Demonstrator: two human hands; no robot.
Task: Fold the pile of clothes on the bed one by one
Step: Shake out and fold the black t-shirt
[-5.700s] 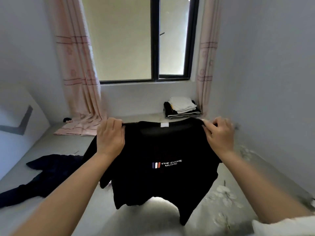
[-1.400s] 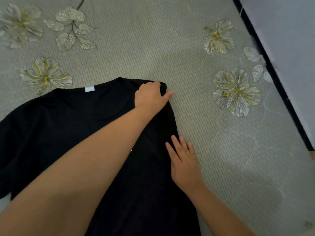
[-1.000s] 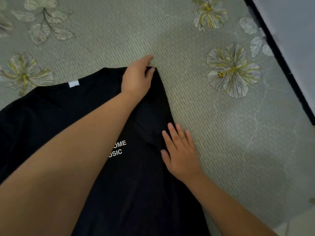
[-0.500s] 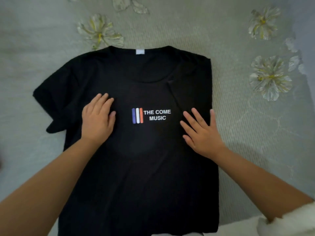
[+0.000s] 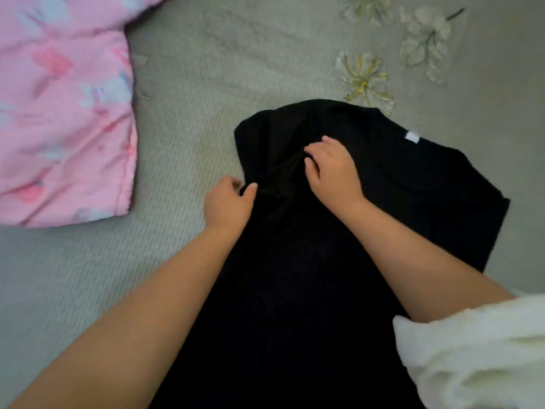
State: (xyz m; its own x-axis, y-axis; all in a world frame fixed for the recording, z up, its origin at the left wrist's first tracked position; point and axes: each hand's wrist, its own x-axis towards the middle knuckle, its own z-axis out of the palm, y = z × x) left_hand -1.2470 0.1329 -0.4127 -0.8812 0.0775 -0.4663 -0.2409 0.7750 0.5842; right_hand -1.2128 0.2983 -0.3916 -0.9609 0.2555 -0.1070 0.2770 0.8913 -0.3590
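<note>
The grey flower-printed bed mat (image 5: 206, 69) fills your view. A black T-shirt (image 5: 309, 276) lies on it at centre right, its left sleeve folded inward. A pink quilt (image 5: 62, 107) lies far left. Your right hand (image 5: 331, 169) rests on the folded sleeve, fingers curled into the cloth. Your left hand (image 5: 227, 202) pinches the shirt's left edge. The white neck label (image 5: 412, 137) shows far right.

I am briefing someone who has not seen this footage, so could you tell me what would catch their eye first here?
The black T-shirt spread on the grey bed cover dominates the middle, its white neck label at upper right. Both hands work its left side: the left hand pinches the folded sleeve edge while the right hand rests curled on the cloth beside it. A bright pink patterned quilt fills the upper left corner.
</note>
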